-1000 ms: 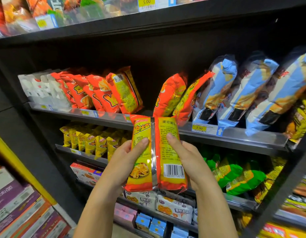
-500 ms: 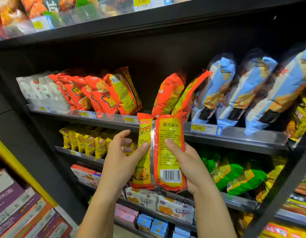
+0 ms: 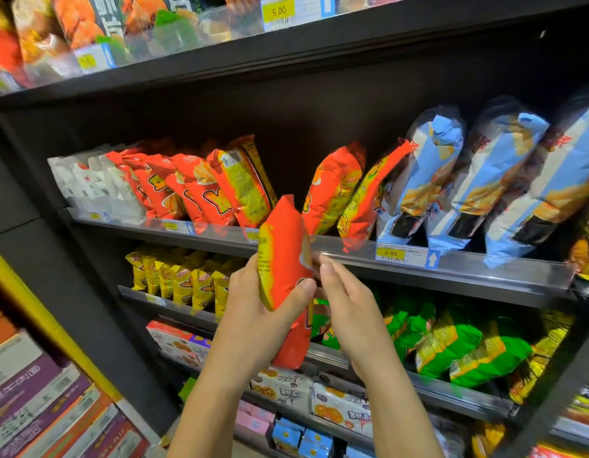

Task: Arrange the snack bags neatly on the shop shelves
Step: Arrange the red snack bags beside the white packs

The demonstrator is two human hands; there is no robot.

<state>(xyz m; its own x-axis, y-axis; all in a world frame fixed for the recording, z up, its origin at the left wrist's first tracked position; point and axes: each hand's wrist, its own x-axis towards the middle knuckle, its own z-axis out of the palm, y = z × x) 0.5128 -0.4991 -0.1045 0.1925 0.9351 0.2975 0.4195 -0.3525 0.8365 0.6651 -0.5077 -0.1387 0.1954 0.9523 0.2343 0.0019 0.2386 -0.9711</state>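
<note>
The left hand (image 3: 253,302) is closest to us. Its grip is tight round the orange snack bag (image 3: 285,246), with the thumb across the front and the fingers behind. It holds the bag low down, I think so that the top end is free to go in first.

The right hand (image 3: 347,305) is just beside the bag, on its right. Its grip is loose and I can see nothing in it. Its fingertips are hidden behind the bag, so I cannot tell if they touch it. It looks ready to steady the bag.

The bag is in the air, just in front of the front edge of the middle shelf (image 3: 468,271). It is not on the shelf yet. Its long side runs almost straight up and down. The top end points up and the bottom end points down. Its thin side faces us, the yellow back faces left and the orange front faces right. I think it is held side-on so it can slip into a narrow space.

Farther back, on the shelf, the same kind of bags stand in a left row (image 3: 200,190) and a right pair (image 3: 332,190). There is a dark gap between them, right above the held bag. That gap looks like its place. Blue bags (image 3: 428,170) stand nearer the shelf's right end.
</note>
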